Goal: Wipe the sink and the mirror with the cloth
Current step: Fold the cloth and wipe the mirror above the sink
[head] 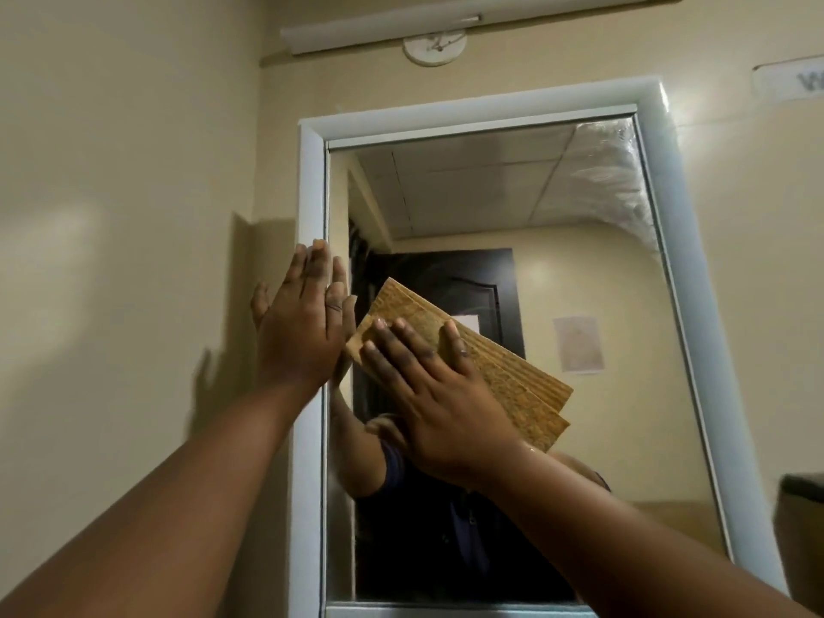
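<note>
Head view, tilted upward at a wall-mounted mirror (557,269), takes in both bare forearms reaching up from the bottom of the frame. On the left side a cream wall (111,216) carries the shadow of the raised arm. The left hand (303,318) comes next, its forearm rising diagonally from the lower left corner. Its back faces the camera, the fingers are straight and close together and point upward, and the palm lies flat against the left upright of the white frame (310,180), with the fingertips reaching onto the edge of the glass. It holds nothing.

Just to the right, the right hand (434,394) lies palm-down on a tan, ribbed cloth (504,372), its forearm coming in from the lower right corner. The fingers are spread and straight, pointing up and to the left, pressing the folded cloth flat against the lower left part of the glass rather than curling round it. The cloth's corners stick out beyond the fingertips and to the right of the wrist. The two hands are close beside each other but not touching.

Above the mirror, a long tube light (468,24) runs along the wall. The glass reflects a dark door and ceiling panels.
</note>
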